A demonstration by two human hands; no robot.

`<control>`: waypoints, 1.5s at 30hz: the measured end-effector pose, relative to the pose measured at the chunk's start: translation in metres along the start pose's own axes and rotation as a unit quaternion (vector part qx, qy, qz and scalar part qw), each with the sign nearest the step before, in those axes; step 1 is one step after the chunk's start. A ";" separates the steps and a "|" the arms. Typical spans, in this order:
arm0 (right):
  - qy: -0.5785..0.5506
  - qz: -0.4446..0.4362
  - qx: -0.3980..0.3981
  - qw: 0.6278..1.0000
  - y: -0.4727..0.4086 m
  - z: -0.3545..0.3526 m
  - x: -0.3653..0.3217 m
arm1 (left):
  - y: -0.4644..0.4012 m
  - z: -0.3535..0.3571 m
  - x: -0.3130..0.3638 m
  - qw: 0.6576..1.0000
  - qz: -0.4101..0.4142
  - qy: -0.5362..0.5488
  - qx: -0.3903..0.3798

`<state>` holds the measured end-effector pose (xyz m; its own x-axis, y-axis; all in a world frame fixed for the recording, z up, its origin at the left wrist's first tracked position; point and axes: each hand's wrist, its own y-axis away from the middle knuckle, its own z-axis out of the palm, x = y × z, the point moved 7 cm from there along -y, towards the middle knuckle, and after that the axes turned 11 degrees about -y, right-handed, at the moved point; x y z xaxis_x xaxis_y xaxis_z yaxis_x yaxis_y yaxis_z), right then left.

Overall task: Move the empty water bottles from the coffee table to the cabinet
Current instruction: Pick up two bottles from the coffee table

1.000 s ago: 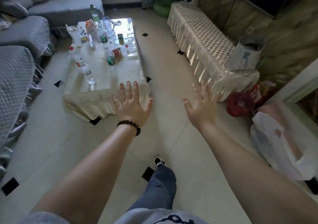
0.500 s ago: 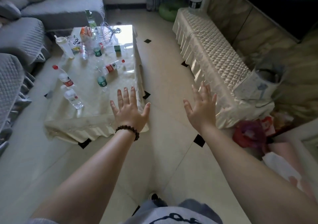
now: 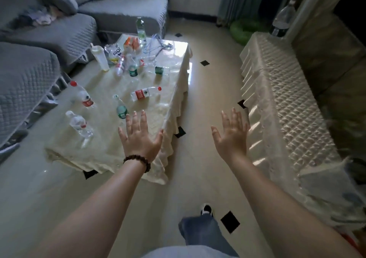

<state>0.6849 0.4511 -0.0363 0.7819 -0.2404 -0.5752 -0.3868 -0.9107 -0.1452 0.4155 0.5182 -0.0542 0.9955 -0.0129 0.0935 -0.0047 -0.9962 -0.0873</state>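
The coffee table (image 3: 111,150) with a cream cloth carries several plastic water bottles. A green-label bottle (image 3: 121,109) stands just beyond my left fingertips. A red-label bottle (image 3: 145,93) lies on its side past it. Another red-capped bottle (image 3: 82,95) and a clear bottle (image 3: 79,124) stand near the table's left edge. More bottles cluster at the far end. My left hand (image 3: 138,137) hovers over the table's near right corner, fingers spread, holding nothing. My right hand (image 3: 230,137) is spread over the floor between table and cabinet (image 3: 277,99), also empty.
Grey sofas (image 3: 29,75) line the left side and the far end. A white cup (image 3: 101,57), snack packets and cables sit on the far part of the table. A large bottle (image 3: 282,22) stands at the cabinet's far end. A bag (image 3: 324,188) lies on its near end.
I have walked closer to the coffee table, so it looms larger. Both hands stay spread and empty; the left one now reaches over the table's near corner.
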 end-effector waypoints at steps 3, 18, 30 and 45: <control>-0.014 -0.028 -0.037 0.999 -0.058 0.005 0.007 | -0.027 0.002 0.017 0.998 -0.058 0.014 -0.008; -0.050 -0.191 -0.215 0.956 -0.241 0.135 -0.077 | -0.137 0.027 -0.014 0.964 -0.264 0.018 0.018; 0.005 -0.297 -0.330 0.896 -0.386 0.281 -0.178 | -0.265 0.089 -0.082 0.909 -0.409 0.079 0.011; 0.045 -0.375 -0.478 0.793 -0.466 0.456 -0.220 | -0.328 0.215 -0.125 0.725 -0.603 0.333 0.019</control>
<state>0.4700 1.0811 -0.2090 0.6649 0.5055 -0.5498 0.7176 -0.6365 0.2826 0.3133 0.8656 -0.2504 0.0075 0.8134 0.5816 0.8454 -0.3158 0.4308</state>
